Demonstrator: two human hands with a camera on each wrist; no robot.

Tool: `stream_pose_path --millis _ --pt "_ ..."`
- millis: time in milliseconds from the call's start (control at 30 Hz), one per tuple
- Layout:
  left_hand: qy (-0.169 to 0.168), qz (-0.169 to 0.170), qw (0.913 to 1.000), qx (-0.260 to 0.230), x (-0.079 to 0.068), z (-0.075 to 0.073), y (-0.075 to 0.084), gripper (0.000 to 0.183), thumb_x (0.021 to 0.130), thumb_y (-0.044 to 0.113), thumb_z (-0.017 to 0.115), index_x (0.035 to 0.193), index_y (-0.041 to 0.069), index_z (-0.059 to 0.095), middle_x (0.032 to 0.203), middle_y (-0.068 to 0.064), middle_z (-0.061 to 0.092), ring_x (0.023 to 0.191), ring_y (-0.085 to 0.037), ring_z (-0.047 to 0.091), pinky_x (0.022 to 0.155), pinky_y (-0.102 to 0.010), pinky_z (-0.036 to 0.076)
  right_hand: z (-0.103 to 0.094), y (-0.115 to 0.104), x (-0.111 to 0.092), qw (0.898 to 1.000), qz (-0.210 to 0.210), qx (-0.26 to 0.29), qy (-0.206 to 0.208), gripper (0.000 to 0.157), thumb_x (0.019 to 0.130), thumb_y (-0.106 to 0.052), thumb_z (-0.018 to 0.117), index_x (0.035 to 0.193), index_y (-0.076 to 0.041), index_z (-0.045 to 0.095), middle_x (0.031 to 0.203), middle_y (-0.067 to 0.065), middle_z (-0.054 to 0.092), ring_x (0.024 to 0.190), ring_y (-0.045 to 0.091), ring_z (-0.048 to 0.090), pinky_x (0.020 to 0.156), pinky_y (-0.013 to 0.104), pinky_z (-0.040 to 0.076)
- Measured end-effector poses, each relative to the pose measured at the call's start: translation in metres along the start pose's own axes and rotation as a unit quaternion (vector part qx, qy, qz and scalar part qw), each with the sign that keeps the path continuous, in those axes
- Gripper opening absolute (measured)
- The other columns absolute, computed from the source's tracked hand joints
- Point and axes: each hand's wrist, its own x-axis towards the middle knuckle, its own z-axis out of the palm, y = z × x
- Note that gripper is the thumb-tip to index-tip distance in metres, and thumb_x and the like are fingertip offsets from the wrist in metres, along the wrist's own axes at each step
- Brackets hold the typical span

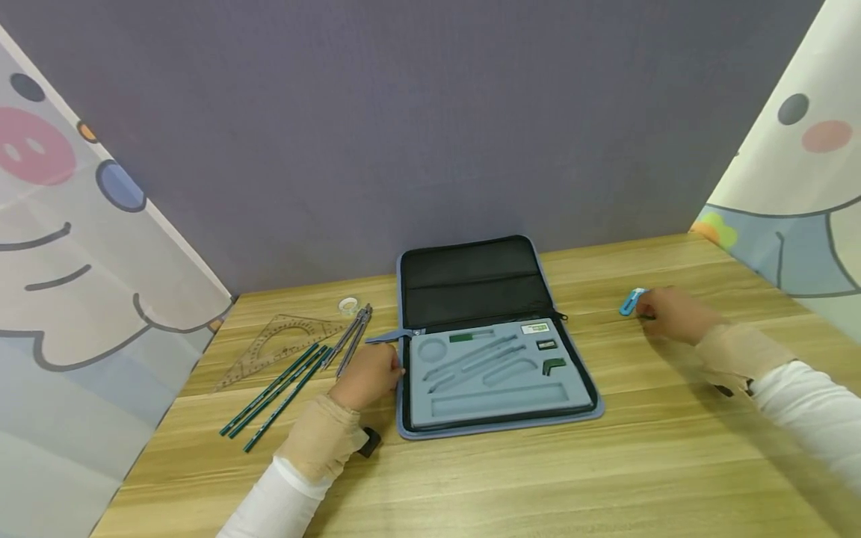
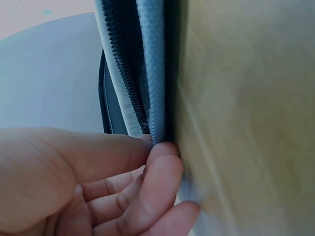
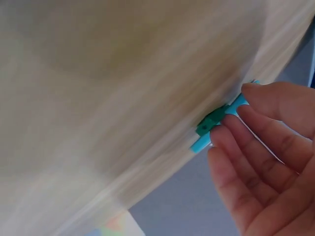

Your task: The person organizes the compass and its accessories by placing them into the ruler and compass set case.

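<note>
My left hand [image 1: 366, 377] pinches the left edge of an open zip case [image 1: 498, 433] between thumb and fingers. Up close, the left wrist view has the blue woven edging [image 2: 155, 83] and black zipper teeth [image 2: 127, 81] right at the fingertips. Far to the right, my right hand [image 1: 676, 314] holds a small light-blue piece with a white end [image 1: 631, 302] between thumb and forefinger, low over the table. A small green piece with a hole [image 3: 211, 123] lies against the blue one, beside the curled fingers. The case's grey-blue tray [image 1: 498, 377] has shaped hollows.
Several small items sit in the tray, among them a white eraser [image 1: 535, 328], a sharpener [image 1: 546, 344] and a green piece [image 1: 554, 365]. On the left lie dark green pencils [image 1: 272, 400], a clear set square [image 1: 258, 351], metal compasses [image 1: 356, 336] and a tape roll [image 1: 347, 305].
</note>
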Motion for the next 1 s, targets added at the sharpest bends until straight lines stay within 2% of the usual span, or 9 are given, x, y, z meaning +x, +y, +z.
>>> stream_pose_path --millis 133,300,633,867,1000 --pt "0.000 -0.002 1.0000 -0.001 -0.0011 -0.0004 -0.0002 0.025 0.085 0.007 0.067 0.061 0.007 0.058 0.051 0.002 0.052 0.045 -0.011 0.047 0.047 -0.024 0.037 -0.0005 0.0037 -0.0012 1.000 0.009 0.005 -0.001 0.017 0.068 0.001 0.068 0.084 0.006 0.065 0.077 0.008 0.065 0.072 0.026 0.061 0.067 0.045 0.050" --pt "0.001 0.001 1.0000 0.002 -0.0010 -0.0006 -0.0001 0.023 0.085 0.007 0.068 0.063 0.007 0.059 0.052 0.001 0.052 0.046 -0.011 0.047 0.047 -0.024 0.037 -0.0032 0.0055 -0.0030 1.000 0.019 0.012 0.008 0.020 0.068 0.002 0.069 0.086 0.008 0.064 0.078 0.012 0.065 0.074 0.031 0.061 0.070 0.049 0.050" --pt "-0.002 0.002 1.0000 -0.003 -0.0011 -0.0008 0.0008 0.027 0.085 0.006 0.067 0.060 0.007 0.059 0.051 0.002 0.052 0.045 -0.011 0.046 0.046 -0.023 0.036 -0.0041 0.0065 -0.0048 1.000 0.029 -0.002 -0.007 0.014 0.068 0.005 0.068 0.081 0.003 0.064 0.074 0.005 0.062 0.070 0.025 0.060 0.066 0.045 0.049" --pt "0.005 0.002 1.0000 -0.005 -0.0022 -0.0008 0.0010 0.026 0.084 0.006 0.068 0.061 0.007 0.057 0.053 0.001 0.050 0.047 -0.011 0.045 0.047 -0.024 0.036 -0.0017 0.0072 -0.0042 0.999 0.021 0.021 -0.016 0.018 0.069 0.007 0.069 0.087 0.007 0.066 0.080 0.012 0.067 0.074 0.030 0.063 0.068 0.046 0.052" --pt "0.006 0.004 1.0000 -0.004 -0.0017 -0.0009 0.0022 0.026 0.084 0.006 0.068 0.061 0.006 0.058 0.053 0.001 0.050 0.046 -0.011 0.045 0.047 -0.024 0.036 -0.0011 0.0049 -0.0027 0.999 0.021 0.031 -0.020 0.020 0.069 0.006 0.068 0.089 0.008 0.066 0.081 0.011 0.067 0.074 0.029 0.063 0.068 0.045 0.052"
